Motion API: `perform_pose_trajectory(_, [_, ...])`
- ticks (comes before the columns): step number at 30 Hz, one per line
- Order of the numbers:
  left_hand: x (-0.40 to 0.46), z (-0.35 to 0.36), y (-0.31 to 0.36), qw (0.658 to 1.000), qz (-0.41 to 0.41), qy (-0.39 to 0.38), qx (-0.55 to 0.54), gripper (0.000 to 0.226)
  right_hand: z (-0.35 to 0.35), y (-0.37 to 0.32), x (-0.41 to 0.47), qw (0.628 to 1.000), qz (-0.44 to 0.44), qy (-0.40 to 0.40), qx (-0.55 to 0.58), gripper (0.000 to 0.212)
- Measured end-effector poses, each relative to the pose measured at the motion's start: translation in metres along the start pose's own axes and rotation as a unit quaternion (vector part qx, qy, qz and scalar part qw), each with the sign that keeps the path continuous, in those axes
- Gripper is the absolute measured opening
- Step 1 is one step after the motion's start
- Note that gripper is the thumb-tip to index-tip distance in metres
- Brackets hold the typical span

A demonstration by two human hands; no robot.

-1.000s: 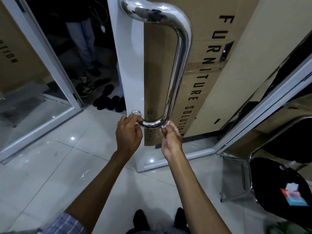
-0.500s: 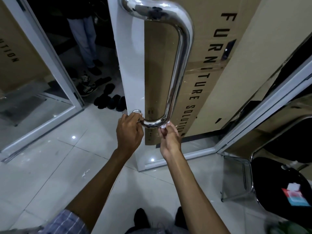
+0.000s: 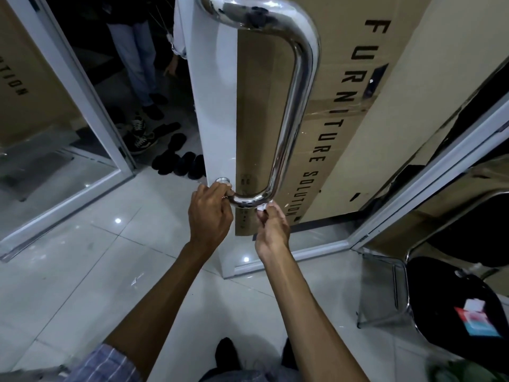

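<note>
A long chrome pull handle (image 3: 292,111) is mounted on the white stile of a glass door (image 3: 212,111). My left hand (image 3: 210,216) grips the handle's lower leg close to its round base fitting (image 3: 222,181). My right hand (image 3: 271,226) pinches a small white piece (image 3: 261,208) against the underside of the handle's lower bend. What the white piece is cannot be made out.
Behind the glass leans a tall cardboard box (image 3: 355,111) printed FURNITURE SOLUTION. Another person's legs (image 3: 137,59) and several shoes (image 3: 176,158) are in the doorway at left. A black chair (image 3: 451,304) with a small packet (image 3: 476,318) stands at right. The floor is glossy white tile (image 3: 82,271).
Both hands stay at the handle's lower bend with almost no shift. The person in the doorway has moved slightly.
</note>
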State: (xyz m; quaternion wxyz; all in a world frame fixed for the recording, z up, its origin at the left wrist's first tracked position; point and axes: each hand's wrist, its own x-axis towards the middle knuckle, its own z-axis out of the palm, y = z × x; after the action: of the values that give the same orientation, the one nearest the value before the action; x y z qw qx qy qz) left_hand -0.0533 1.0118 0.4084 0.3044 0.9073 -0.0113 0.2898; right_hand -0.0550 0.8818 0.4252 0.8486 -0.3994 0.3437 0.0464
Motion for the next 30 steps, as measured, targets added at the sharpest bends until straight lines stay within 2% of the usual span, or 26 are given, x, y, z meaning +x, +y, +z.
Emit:
perform_pose_trajectory(3, [-0.001, 0.0, 0.0, 1.0, -0.001, 0.003, -0.004, 0.033, -0.003, 0.004, 0.0, 0.999, 0.035, -0.02, -0.005, 0.021])
perform_pose_trajectory(7, [-0.002, 0.0, -0.003, 1.0, 0.001, 0.001, -0.002, 0.033, -0.003, -0.005, 0.001, 1.0, -0.007, 0.003, 0.005, 0.021])
perform_pose_trajectory(11, [-0.005, 0.0, -0.003, 1.0, 0.001, -0.002, -0.008, 0.036, -0.001, -0.004, -0.001, 0.999, -0.023, -0.003, -0.039, 0.022])
perform_pose_trajectory(15, [-0.002, -0.002, -0.002, 1.0, 0.007, 0.004, -0.017, 0.033, -0.002, -0.017, -0.013, 0.975, -0.18, 0.051, -0.119, 0.014])
perform_pose_trajectory(18, [-0.001, -0.003, 0.001, 1.0, 0.006, 0.007, -0.018, 0.032, 0.012, -0.045, -0.037, 0.937, -0.313, 0.027, -0.15, 0.018])
perform_pose_trajectory(23, [-0.002, 0.0, 0.0, 1.0, 0.006, 0.022, -0.01, 0.032, 0.045, -0.083, -0.063, 0.856, -0.502, -0.007, -0.121, 0.024])
perform_pose_trajectory(30, [-0.003, 0.001, 0.0, 1.0, 0.003, 0.025, -0.018, 0.032, 0.034, -0.082, -0.054, 0.829, -0.536, -0.013, -0.162, 0.021])
